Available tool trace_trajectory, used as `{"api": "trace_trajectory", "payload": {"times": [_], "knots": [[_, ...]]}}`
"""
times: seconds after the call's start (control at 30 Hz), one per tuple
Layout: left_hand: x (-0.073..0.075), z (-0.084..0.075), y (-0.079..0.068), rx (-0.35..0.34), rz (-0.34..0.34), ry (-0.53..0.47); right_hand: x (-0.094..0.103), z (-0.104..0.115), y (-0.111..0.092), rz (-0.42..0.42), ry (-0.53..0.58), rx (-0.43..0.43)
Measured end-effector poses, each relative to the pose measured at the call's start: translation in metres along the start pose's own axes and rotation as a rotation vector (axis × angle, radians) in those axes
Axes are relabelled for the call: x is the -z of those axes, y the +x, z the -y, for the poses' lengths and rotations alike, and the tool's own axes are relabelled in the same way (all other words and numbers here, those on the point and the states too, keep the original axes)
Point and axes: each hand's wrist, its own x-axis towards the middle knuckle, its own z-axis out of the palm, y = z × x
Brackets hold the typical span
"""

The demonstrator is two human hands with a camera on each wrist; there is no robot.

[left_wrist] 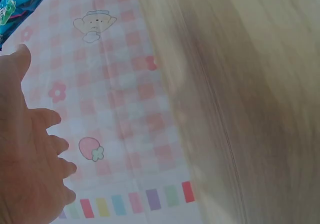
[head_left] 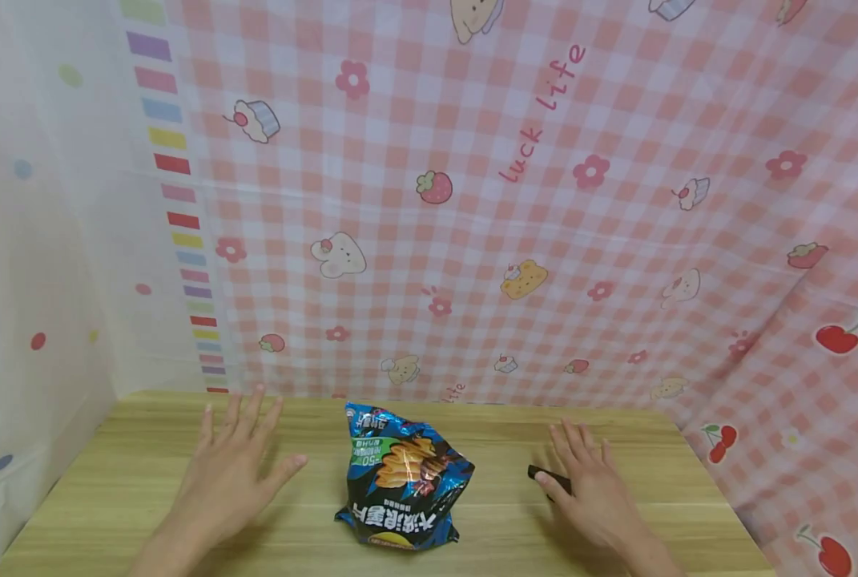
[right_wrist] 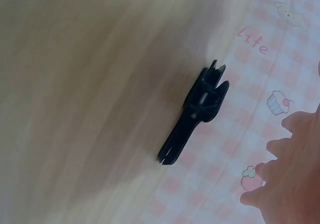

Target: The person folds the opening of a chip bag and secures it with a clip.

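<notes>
Bare left hand [head_left: 230, 473] and right hand [head_left: 593, 487], nearest, each show a wide grip, fingers straight and parted. Between them at six o'clock, a crinkled, glossy blue-and-black foil bag [head_left: 405, 489] lies on the wood-grained desk [head_left: 497, 529]. Pink checked cloth [head_left: 400, 240] hangs at twelve o'clock. From the head, the right hand partly hides a slim black implement [right_wrist: 194, 114]; the right wrist view bares its pronged end, pointing to one o'clock. The left wrist view catches only the bag's corner, at ten o'clock.
</notes>
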Motion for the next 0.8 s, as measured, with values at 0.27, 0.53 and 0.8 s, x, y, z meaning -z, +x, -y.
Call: {"api": "trace_trajectory", "payload": {"times": [0.27,0.53,0.8], "knots": [[-0.003,-0.004,0.001,-0.023,-0.048,0.004,0.002,0.016,0.001,-0.017,0.011,0.013],[-0.005,-0.011,0.003,-0.074,-0.147,0.000,-0.001,0.028,0.000,-0.070,-0.010,0.068],[-0.008,-0.017,0.006,-0.081,-0.218,-0.060,-0.004,0.036,-0.001,-0.104,0.028,0.068]]}}
